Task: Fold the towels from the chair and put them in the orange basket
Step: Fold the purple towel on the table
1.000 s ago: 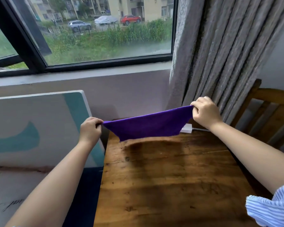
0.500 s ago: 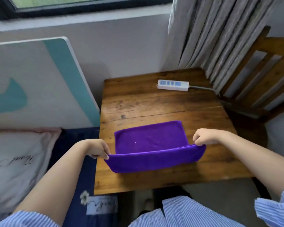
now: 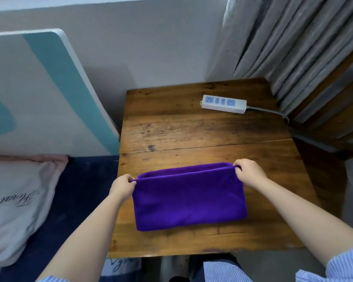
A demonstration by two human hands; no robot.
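Your left hand and right hand each pinch a far corner of the purple towel, folded once at lower centre of the frame on the wooden table; further folds and basketing likely remain, no basket visible.

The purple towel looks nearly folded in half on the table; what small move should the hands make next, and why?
Probably lower the pinched corners onto the far edge and let go. The left hand and right hand each pinch a top corner of the purple towel, and the upper layer sits just short of the lower layer's far edge on the wooden table.
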